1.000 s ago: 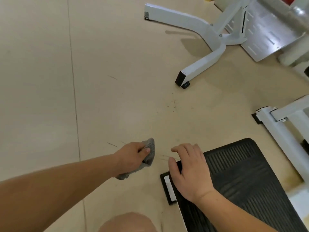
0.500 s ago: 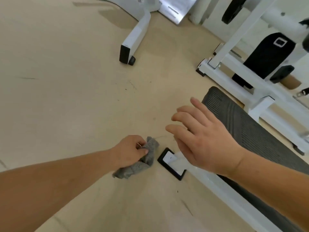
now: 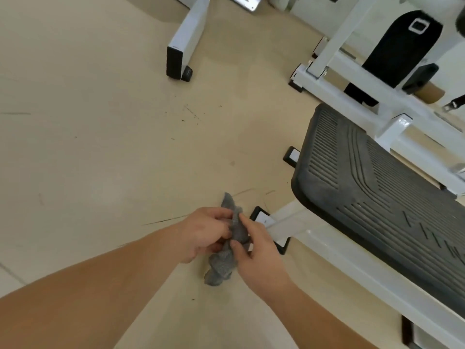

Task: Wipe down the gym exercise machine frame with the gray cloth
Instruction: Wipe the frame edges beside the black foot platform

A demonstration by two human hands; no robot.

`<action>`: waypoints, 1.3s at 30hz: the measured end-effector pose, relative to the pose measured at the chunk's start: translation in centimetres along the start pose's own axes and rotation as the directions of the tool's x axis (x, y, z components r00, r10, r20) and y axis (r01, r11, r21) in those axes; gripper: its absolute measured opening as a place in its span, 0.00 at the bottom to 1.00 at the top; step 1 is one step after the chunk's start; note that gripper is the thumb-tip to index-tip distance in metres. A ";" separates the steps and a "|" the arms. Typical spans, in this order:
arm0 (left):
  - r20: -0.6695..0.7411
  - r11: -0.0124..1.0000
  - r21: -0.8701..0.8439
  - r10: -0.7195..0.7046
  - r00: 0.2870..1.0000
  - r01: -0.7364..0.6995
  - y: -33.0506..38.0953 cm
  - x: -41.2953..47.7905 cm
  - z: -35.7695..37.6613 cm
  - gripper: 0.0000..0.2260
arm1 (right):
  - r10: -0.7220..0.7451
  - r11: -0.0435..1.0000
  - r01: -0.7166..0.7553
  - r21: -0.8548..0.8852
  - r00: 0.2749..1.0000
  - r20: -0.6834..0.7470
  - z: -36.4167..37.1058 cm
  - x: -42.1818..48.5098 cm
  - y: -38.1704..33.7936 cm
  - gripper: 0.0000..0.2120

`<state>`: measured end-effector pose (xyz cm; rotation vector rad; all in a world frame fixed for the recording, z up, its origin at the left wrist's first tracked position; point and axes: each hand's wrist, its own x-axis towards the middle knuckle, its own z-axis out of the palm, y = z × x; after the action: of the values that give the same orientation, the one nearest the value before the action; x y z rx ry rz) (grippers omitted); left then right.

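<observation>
The gray cloth (image 3: 227, 250) hangs crumpled between both hands, low in the middle of the view. My left hand (image 3: 203, 233) grips its upper part from the left. My right hand (image 3: 259, 255) pinches it from the right with thumb and fingertips. Just right of the hands runs the white frame bar (image 3: 352, 268) of the exercise machine, ending in a black end cap (image 3: 261, 217). A black ribbed foot pad (image 3: 377, 197) sits over that bar. Neither hand touches the frame.
Another white machine leg with a black cap (image 3: 181, 51) stands on the beige floor (image 3: 100, 147) at the top. More white frame tubes (image 3: 334, 79) and a black padded part (image 3: 400, 46) fill the upper right. Scuff marks dot the floor.
My right hand has come down from above the frame bar's end and taken hold of the cloth beside my left hand. The view has swung so the foot pad sits further right.
</observation>
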<state>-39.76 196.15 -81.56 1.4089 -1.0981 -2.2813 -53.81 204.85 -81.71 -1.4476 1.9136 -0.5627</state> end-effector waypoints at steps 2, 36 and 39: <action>0.051 1.000 -0.005 -0.023 0.998 0.023 -0.4 0.5 0.7 0.18 | 0.040 0.998 -0.045 -0.047 0.994 -0.101 -0.7 -0.2 0.7 0.21; 0.371 -0.184 0.928 0.353 0.859 -0.325 -0.1 12.3 4.2 0.27 | 0.363 0.803 -0.351 -0.481 0.929 -0.072 0.2 -4.7 12.6 0.54; 0.422 0.015 0.890 0.353 0.835 -0.456 -1.8 11.4 3.7 0.26 | 0.371 0.808 -0.362 -0.464 0.925 -0.077 0.1 -4.6 12.7 0.54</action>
<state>-48.31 192.81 -89.44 0.8988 -2.8918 -0.9494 -61.41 212.92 -89.33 -1.2877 2.3458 0.1147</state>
